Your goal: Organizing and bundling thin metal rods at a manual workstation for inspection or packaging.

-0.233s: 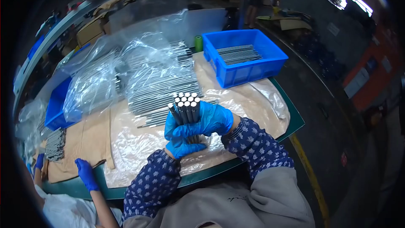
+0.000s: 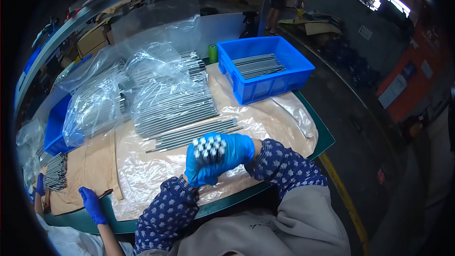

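Note:
Both my hands wear blue gloves and clasp one upright bundle of thin metal rods [image 2: 208,148], its round ends facing the camera. My left hand [image 2: 199,170] wraps the bundle from below and left. My right hand [image 2: 234,150] closes around it from the right. Just beyond the bundle a loose row of long metal rods [image 2: 194,132] lies flat on a clear plastic sheet [image 2: 142,175]. Behind that sit stacks of rods in clear plastic bags [image 2: 161,90].
A blue bin [image 2: 275,83] with more rods stands at the back right, a green roll [image 2: 213,53] beside it. Another blue bin [image 2: 54,130] is at the left. A co-worker's blue-gloved hand [image 2: 92,204] rests at the lower left near brown cardboard [image 2: 90,170]. The green table edge [image 2: 313,128] curves on the right.
The bundle of rods has sunk lower into my hands, and both hands have closed more tightly around it.

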`<action>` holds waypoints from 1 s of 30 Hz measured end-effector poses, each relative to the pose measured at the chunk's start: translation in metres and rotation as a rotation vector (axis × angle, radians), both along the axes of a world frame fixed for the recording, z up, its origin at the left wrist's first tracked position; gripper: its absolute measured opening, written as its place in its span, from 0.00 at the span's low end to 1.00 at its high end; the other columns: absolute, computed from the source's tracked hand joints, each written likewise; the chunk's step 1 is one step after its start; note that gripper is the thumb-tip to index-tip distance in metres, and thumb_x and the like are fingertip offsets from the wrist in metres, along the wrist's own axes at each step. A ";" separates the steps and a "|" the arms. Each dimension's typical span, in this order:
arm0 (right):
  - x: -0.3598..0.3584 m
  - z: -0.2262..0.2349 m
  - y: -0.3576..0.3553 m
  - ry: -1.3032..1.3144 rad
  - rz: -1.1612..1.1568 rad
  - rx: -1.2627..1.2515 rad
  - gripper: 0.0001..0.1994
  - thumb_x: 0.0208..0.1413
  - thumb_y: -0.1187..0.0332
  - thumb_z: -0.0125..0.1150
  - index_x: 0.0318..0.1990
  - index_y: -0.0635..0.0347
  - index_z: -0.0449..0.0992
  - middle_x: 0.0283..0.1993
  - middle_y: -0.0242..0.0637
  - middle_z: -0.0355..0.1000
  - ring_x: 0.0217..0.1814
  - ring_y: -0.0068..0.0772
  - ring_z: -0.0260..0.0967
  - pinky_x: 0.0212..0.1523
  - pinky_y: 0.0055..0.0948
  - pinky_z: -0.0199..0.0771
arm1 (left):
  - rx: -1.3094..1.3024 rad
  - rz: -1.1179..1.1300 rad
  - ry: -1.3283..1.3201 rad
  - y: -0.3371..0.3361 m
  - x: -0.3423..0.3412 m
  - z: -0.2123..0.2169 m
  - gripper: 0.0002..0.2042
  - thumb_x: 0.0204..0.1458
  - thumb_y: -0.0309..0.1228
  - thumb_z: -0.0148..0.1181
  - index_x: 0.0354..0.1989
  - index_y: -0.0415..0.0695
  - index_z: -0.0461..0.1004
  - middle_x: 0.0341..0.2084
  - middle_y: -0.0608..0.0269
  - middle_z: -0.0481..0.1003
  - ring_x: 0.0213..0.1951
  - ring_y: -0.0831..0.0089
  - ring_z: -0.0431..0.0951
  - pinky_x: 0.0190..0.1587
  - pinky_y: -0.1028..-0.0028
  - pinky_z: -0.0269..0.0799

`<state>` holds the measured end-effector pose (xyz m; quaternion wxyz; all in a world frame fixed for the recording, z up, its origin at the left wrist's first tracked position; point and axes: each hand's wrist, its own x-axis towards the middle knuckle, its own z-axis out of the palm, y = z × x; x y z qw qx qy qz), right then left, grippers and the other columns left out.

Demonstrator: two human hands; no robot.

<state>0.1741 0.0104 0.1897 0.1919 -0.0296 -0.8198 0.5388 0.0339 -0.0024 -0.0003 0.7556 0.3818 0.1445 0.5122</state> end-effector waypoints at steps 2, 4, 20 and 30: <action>-0.009 -0.001 -0.008 0.066 0.055 0.065 0.07 0.43 0.69 0.61 0.31 0.58 0.74 0.29 0.36 0.71 0.28 0.28 0.68 0.31 0.25 0.69 | 0.176 0.046 0.196 -0.002 0.003 0.012 0.22 0.50 0.33 0.50 0.54 0.42 0.57 0.48 0.59 0.64 0.50 0.72 0.64 0.53 0.72 0.61; -0.007 -0.010 -0.014 0.172 -0.029 0.040 0.08 0.44 0.68 0.60 0.33 0.57 0.73 0.28 0.36 0.71 0.28 0.31 0.69 0.31 0.25 0.69 | 0.352 0.085 0.391 -0.006 0.003 0.037 0.23 0.49 0.31 0.52 0.54 0.41 0.57 0.46 0.59 0.65 0.48 0.72 0.66 0.52 0.72 0.62; 0.089 0.087 0.180 -0.007 -0.641 0.885 0.07 0.45 0.78 0.56 0.34 0.60 0.71 0.32 0.36 0.70 0.35 0.26 0.68 0.35 0.22 0.71 | -0.182 0.026 0.649 0.005 -0.009 0.058 0.11 0.50 0.23 0.50 0.43 0.38 0.64 0.38 0.55 0.71 0.41 0.69 0.72 0.44 0.73 0.70; 0.118 -0.039 0.305 -0.883 -0.947 0.917 0.17 0.39 0.78 0.55 0.41 0.52 0.71 0.42 0.44 0.69 0.46 0.45 0.66 0.44 0.36 0.68 | -0.247 -0.031 0.651 0.009 -0.011 0.060 0.10 0.52 0.25 0.48 0.42 0.37 0.65 0.36 0.55 0.71 0.39 0.69 0.73 0.39 0.74 0.72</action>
